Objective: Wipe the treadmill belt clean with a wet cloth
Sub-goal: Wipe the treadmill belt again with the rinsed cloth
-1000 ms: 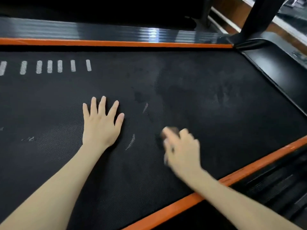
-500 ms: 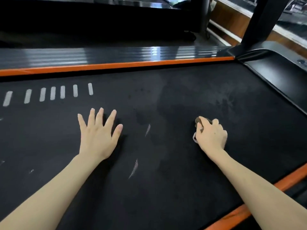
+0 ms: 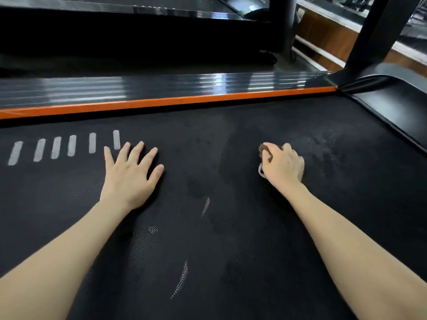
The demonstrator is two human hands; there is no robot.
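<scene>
Cloth (image 3: 262,150) (brownish, mostly hidden) sat bunched on the treadmill belt (image 3: 231,250) under the right grip (image 3: 283,166), which curled tightly around it; the left grip (image 3: 129,174) lay spread flat on the belt, well apart.

A gym (treadmill belt (image 3: 231,239), orange side rail (image 3: 161,93), second machine (image 3: 161,10) beyond)

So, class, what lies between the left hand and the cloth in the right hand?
Head view: only bare treadmill belt, with darker blotches, separates left hand from cloth.
</scene>
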